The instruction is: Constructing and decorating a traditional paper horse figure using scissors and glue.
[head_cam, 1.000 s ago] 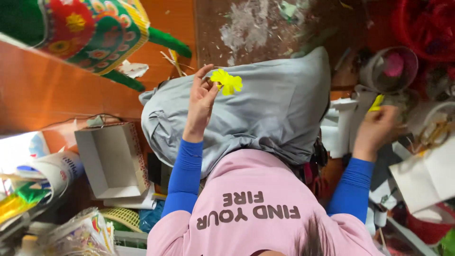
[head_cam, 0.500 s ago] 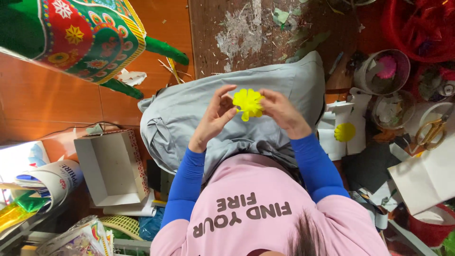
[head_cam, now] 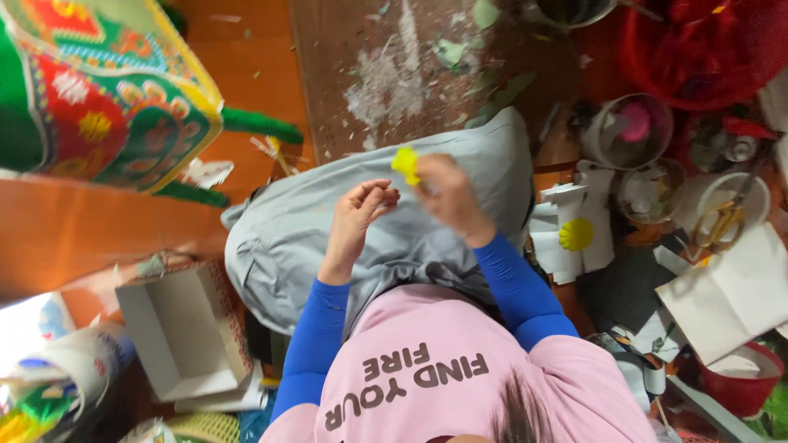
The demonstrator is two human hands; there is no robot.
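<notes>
while our lap lies under grey cloth, our left hand hovers with fingers curled together, empty. just right, our right hand pinches a yellow paper flower. we should grip lightly, sparing the petals.

Open white cardboard box at lower left; beside it, perhaps a printed paper cup.

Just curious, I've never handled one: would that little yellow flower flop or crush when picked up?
Probably light: the right hand pinches the yellow flower by its fingertips alone. Its thin, ruffled edges look like paper, so likely floppy and easy to crush. It is blurred, so the material is uncertain.
</notes>
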